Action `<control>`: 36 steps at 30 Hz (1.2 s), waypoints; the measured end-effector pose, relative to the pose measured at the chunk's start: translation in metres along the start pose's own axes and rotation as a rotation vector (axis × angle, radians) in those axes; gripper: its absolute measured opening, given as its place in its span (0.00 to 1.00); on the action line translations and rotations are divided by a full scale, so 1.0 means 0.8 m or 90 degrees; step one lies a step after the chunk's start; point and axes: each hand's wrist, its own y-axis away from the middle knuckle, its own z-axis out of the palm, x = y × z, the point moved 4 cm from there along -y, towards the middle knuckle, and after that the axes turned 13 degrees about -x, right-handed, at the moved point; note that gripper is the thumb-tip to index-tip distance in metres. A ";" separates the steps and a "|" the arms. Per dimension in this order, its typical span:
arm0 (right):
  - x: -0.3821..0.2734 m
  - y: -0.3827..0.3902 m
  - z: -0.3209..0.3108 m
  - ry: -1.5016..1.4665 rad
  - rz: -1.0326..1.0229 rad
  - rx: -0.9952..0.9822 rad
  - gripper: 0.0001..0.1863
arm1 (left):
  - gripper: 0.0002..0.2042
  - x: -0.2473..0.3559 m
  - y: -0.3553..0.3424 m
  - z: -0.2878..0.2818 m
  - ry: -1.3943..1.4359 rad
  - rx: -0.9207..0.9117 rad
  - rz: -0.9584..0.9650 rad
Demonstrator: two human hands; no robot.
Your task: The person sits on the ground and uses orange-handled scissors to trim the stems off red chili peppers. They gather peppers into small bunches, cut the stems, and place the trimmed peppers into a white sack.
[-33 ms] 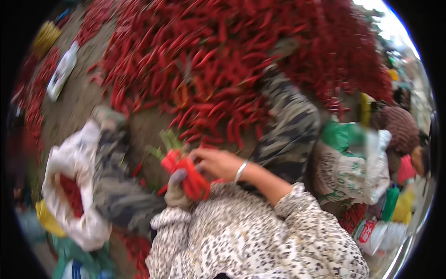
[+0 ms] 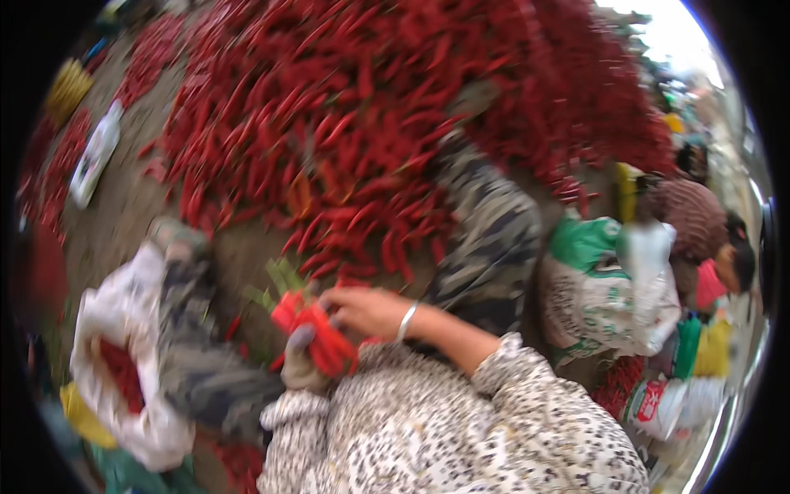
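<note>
A bunch of red chili peppers [image 2: 327, 333], green stems pointing up and left, is held in front of my lap. My left hand [image 2: 303, 362], in a greyish glove, is closed round its lower left side. The bare right hand [image 2: 359, 311], with a silvery bracelet at the wrist, has its curled fingers against the upper right side of the bunch; blur and the bunch itself hide the fingertips. Just beyond my hands spreads a large heap of red chili peppers [image 2: 329, 123], between and past my legs in camouflage trousers.
Beside my left leg stands an open white sack [image 2: 86, 329] with red peppers inside. On my right is a green and white sack [image 2: 580, 288], with a person [image 2: 695, 218] past it. A white plastic bag [image 2: 96, 156] lies on the dirt ground at far left.
The whole view has shifted, so the scene sits a little further left and lower. Both hands keep nearly the same pose on the bunch of chili peppers.
</note>
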 end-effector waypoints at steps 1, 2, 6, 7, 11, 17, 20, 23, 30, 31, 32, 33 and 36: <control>0.003 0.006 -0.001 -0.013 0.039 -0.036 0.17 | 0.34 -0.007 -0.002 -0.003 0.006 0.006 -0.005; 0.018 0.018 -0.002 0.050 0.077 -0.018 0.18 | 0.34 -0.019 -0.008 -0.004 0.009 -0.027 0.001; 0.023 0.027 0.001 0.083 0.049 -0.068 0.22 | 0.31 -0.015 0.000 -0.024 0.088 -0.106 0.037; 0.023 0.032 -0.007 0.100 0.061 -0.084 0.22 | 0.31 -0.016 0.000 -0.006 0.103 -0.123 0.032; 0.038 0.053 -0.042 0.179 0.213 -0.061 0.20 | 0.29 0.010 -0.001 0.004 0.134 -0.180 0.103; 0.033 0.030 -0.038 -0.437 0.143 0.225 0.16 | 0.27 0.023 0.000 -0.069 -0.137 0.046 0.037; 0.036 0.003 0.005 -0.434 0.085 0.253 0.15 | 0.25 0.006 0.003 -0.048 -0.333 0.125 0.023; 0.077 -0.006 0.060 -0.316 0.061 0.359 0.16 | 0.25 -0.020 0.002 -0.042 -0.463 0.081 -0.022; 0.078 0.002 0.090 -0.302 0.111 0.416 0.19 | 0.25 -0.049 0.016 -0.009 -0.466 0.057 -0.075; 0.075 0.004 0.089 -0.260 0.096 0.416 0.19 | 0.25 -0.055 0.018 -0.004 -0.459 0.056 -0.081; 0.070 0.005 0.087 -0.228 0.081 0.434 0.20 | 0.26 -0.056 0.018 -0.002 -0.455 0.055 -0.084; 0.065 0.006 0.085 -0.226 0.068 0.435 0.20 | 0.26 -0.058 0.020 0.000 -0.450 0.053 -0.086; 0.025 0.017 0.076 -0.225 0.053 0.408 0.20 | 0.26 -0.060 0.025 0.004 -0.435 0.057 -0.085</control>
